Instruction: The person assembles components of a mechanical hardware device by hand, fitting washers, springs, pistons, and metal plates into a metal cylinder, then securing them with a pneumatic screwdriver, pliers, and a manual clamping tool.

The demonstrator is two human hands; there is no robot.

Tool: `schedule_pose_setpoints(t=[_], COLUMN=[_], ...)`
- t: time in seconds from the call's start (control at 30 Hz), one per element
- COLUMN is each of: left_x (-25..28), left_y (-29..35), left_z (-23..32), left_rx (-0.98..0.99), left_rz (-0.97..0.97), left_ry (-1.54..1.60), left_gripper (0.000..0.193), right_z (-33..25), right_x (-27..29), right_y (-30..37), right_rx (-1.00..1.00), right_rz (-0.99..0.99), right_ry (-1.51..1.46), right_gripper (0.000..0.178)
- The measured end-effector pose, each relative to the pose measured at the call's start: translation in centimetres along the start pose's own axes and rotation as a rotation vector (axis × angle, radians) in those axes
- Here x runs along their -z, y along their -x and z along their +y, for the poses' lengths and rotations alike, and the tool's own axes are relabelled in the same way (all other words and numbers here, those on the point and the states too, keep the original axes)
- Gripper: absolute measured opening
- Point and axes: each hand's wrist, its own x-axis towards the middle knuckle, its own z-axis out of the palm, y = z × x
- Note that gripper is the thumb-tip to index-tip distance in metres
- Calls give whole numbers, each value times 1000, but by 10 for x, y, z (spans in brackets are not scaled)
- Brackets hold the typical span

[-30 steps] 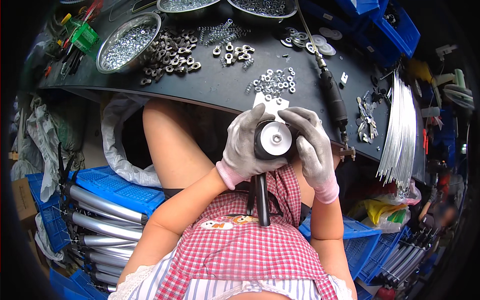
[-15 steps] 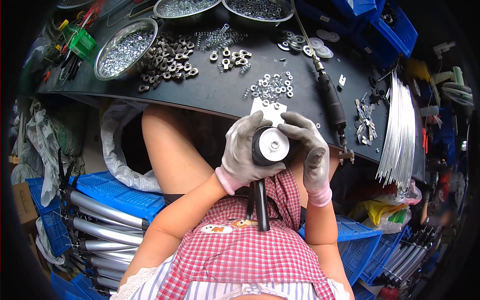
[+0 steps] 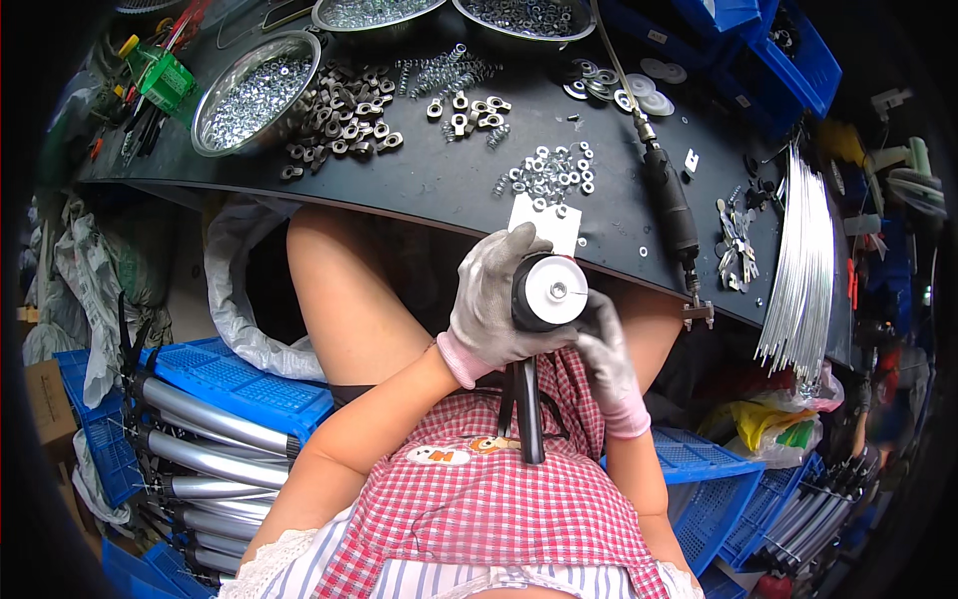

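Note:
My left hand (image 3: 489,299), in a grey-white glove with a pink cuff, is wrapped round a black cylindrical piece (image 3: 522,311). A white round disc (image 3: 539,285) with a metal nut or threaded end at its centre caps that piece and faces up. Two black bars (image 3: 529,409) extend from below it over the checked apron; how they join it is hidden. Close by the lower right side of the piece is my right hand (image 3: 609,364), gloved too. Its fingers are bent, blurred and partly hidden, so its hold is unclear.
On the dark table (image 3: 399,195) lie a pile of nuts (image 3: 554,175), metal fittings (image 3: 349,115), springs (image 3: 444,72) and thin rods (image 3: 800,270). A black power driver (image 3: 669,200) lies at right. Steel bowls (image 3: 254,95) stand behind. Silver tubes (image 3: 215,417) fill a blue crate at left.
My right hand has moved down from the upper right edge of the white disc to the piece's lower right side. My left hand keeps its grip. The view has shifted slightly.

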Motion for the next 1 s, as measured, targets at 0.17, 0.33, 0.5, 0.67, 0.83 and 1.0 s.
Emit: schedule_pose_setpoints(t=[0.17,0.33,0.5,0.67,0.83,1.0], left_x=[-8,5,24,22,26,29], left_y=[12,-1,14,4,28,37], left_z=[-13,11,20,39,26,38], left_rx=[13,-176,86,-15,106,-55], left_rz=[91,-35,-120,-219,-258,-530], left_ry=[67,-272,131,26,473,324], left_gripper=[104,99,102,97,107,81], right_z=[56,42,-2,4,42,50], right_x=[-42,-15,-5,-6,-22,-6], right_y=[0,-9,20,18,15,45], right_rx=[-203,-234,71,-29,-717,-111], right_rz=[-356,-375,-432,-380,-300,-213], right_ry=[-733,-708,164,187,-655,-205], right_gripper=[77,69,55,39,21,31])
